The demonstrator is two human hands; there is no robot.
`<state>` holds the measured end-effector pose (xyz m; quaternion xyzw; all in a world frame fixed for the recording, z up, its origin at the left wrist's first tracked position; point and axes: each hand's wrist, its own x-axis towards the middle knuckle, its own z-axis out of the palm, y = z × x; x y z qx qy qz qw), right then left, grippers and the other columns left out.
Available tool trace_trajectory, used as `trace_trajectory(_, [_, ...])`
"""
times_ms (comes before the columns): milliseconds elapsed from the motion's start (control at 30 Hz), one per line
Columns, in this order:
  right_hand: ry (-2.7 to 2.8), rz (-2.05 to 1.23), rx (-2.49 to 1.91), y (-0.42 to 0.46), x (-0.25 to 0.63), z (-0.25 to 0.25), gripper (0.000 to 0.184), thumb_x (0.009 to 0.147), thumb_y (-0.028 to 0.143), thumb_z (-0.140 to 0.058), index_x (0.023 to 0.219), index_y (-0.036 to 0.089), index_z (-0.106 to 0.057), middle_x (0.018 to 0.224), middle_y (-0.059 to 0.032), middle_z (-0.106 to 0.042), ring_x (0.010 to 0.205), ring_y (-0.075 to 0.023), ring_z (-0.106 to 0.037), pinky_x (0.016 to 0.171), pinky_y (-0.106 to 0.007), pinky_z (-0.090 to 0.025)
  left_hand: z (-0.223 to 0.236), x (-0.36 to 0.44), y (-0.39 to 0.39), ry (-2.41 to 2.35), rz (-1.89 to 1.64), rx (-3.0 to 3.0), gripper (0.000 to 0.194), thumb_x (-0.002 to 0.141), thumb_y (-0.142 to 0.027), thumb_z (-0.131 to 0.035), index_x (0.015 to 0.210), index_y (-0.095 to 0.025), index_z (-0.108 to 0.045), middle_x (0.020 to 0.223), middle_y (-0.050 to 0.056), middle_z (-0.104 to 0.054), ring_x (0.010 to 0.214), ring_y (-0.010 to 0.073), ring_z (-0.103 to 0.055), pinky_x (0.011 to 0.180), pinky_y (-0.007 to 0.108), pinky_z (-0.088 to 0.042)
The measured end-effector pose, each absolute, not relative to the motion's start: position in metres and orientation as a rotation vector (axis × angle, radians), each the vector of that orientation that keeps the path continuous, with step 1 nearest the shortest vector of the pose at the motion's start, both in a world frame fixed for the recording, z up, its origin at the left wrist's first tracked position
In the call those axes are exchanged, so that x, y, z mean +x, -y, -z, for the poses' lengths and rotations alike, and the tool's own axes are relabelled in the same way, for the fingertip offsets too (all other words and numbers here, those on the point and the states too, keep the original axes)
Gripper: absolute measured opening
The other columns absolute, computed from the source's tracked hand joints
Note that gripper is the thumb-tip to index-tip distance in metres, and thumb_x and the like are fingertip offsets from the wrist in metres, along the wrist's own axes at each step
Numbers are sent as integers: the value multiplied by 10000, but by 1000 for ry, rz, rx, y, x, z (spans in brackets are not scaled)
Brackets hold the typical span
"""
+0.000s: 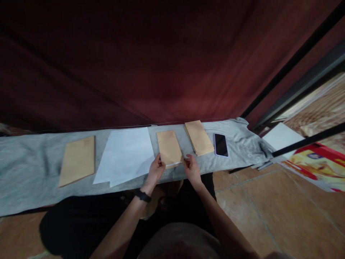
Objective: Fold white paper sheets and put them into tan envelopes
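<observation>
A brown paper envelope (pixel 169 146) lies in front of me on the grey cloth, and a thin white strip shows along its near edge. My left hand (pixel 156 168), with a black band on the wrist, pinches the near left corner. At the near right corner the curled fingers of my right hand (pixel 192 166) grip the envelope's edge. To the left are overlapping sheets of white paper (pixel 126 154). A stack of similar envelopes (pixel 199 137) rests just beyond my right hand.
Another brown envelope or pile (pixel 78 160) lies at the left on the grey cloth (pixel 27 172). A phone (pixel 221 145) lies right of the stack. Behind hangs a dark red curtain (pixel 161 72). Black metal bars (pixel 296 57) and a red-and-yellow box (pixel 320 163) are at the right.
</observation>
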<state>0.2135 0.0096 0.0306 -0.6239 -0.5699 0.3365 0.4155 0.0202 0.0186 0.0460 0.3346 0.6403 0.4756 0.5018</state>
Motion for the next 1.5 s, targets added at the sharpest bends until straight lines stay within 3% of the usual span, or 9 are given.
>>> trace_trajectory(67, [1794,-546,-1556,-10,217,-35,377,935,280,-519,1299,196,-563,1183,-150,-628,1071,-277,-624,928,-442,-524,-46,18,-17,-1595,-1167,859,615,628,28,-629,1196,-206,-649,773,-20,-618,679,153,-607,699,249,-509])
trace_trajectory(167, [2168,-372,-1396,-18,217,-40,453,946,236,-540,1399,234,-522,1432,-138,-512,1297,-291,-492,1061,-460,-436,-49,20,-11,-1744,-1104,1185,607,673,9,-592,1243,-197,-625,1016,56,-629,926,216,-643,899,321,-515])
trace_trajectory(300, [2418,-369,-1201,-32,219,-40,484,943,208,-574,1422,220,-508,1498,-106,-484,1349,-246,-468,1114,-423,-403,-56,26,4,-1794,-992,1533,611,782,-53,-535,1382,-167,-517,1309,137,-536,1162,276,-589,1052,414,-449])
trace_trajectory(400, [2498,-374,-1175,-39,222,-39,467,948,220,-582,1412,216,-523,1476,-103,-519,1315,-245,-510,1112,-428,-405,-61,31,12,-1818,-781,1830,565,871,-79,-448,1431,-155,-459,1418,182,-473,1169,292,-596,987,406,-486])
trace_trajectory(600, [2623,-301,-1129,-46,225,-43,436,948,212,-600,1382,228,-556,1456,-92,-541,1288,-259,-537,1103,-426,-415,-69,41,12,-1922,-276,2305,484,890,-21,-354,1321,-137,-540,1315,201,-576,1097,321,-608,876,412,-509])
trace_trajectory(767, [2663,-187,-1087,-46,225,-47,389,939,177,-607,1325,219,-594,1382,-94,-598,1231,-239,-580,1064,-409,-466,-69,40,12,-1860,-220,2436,417,892,-17,-367,1232,-137,-578,1267,173,-607,1196,305,-554,978,427,-480])
trace_trajectory(1233, [2535,-214,-1091,-41,225,-37,364,961,183,-561,1322,204,-602,1382,-93,-605,1230,-239,-581,1068,-426,-469,-69,33,11,-1811,-131,2603,294,898,-25,-448,1093,-148,-631,1082,117,-676,1058,255,-618,900,388,-525])
trace_trajectory(1367, [2424,-288,-1076,-38,225,-29,324,1000,217,-497,1300,211,-619,1365,-79,-619,1253,-219,-567,1094,-413,-450,-64,32,-9,-1840,-264,2587,283,943,-104,-438,1145,-140,-633,1206,136,-656,1157,260,-597,999,407,-487])
trace_trajectory(1500, [2390,-320,-1065,-38,224,-26,312,1009,235,-479,1284,215,-625,1346,-82,-629,1255,-226,-566,1095,-424,-445,-58,31,-61,-1815,-503,2558,436,986,-207,-390,1397,-109,-497,1516,155,-458,1427,276,-382,1162,441,-352])
